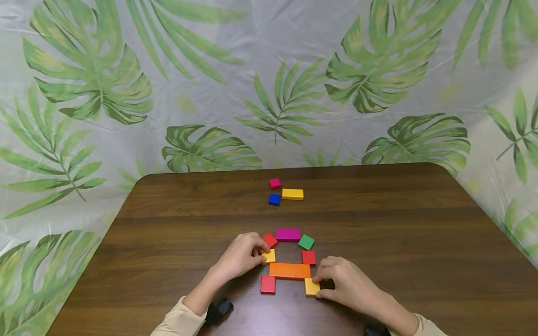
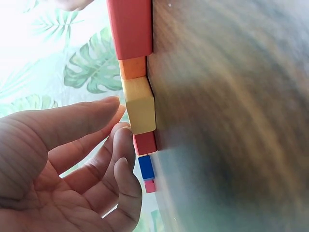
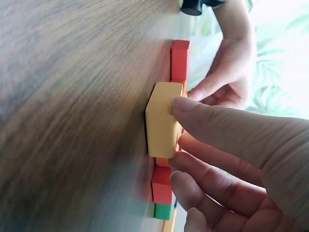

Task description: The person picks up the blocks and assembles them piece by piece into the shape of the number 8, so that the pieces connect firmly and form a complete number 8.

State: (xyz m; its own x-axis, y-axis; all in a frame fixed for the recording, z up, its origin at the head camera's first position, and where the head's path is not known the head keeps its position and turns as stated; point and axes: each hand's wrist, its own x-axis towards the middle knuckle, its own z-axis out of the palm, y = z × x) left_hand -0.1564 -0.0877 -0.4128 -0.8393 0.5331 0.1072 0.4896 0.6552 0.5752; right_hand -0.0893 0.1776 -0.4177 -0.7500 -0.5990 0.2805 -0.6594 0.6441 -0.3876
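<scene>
I find eight blocks (image 1: 290,271) in a two-legged outline on the desk (image 1: 126,275), seemingly near complete, left hand (image 1: 243,254) pinching the upper yellow block (image 1: 271,256), right hand (image 1: 346,283) the lower yellow block (image 1: 311,288), with blue block (image 1: 274,199), pink block (image 1: 275,183) and yellow bar (image 1: 293,194) apart, apparently unplaced.

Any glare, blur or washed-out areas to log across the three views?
Head: orange block clear, pale sheen low on the tabletop; left wrist: tabletop grain smeared at right, leafy backdrop washed out at upper left; right wrist: backdrop bleached at right, tabletop dark and soft at lower left.
</scene>
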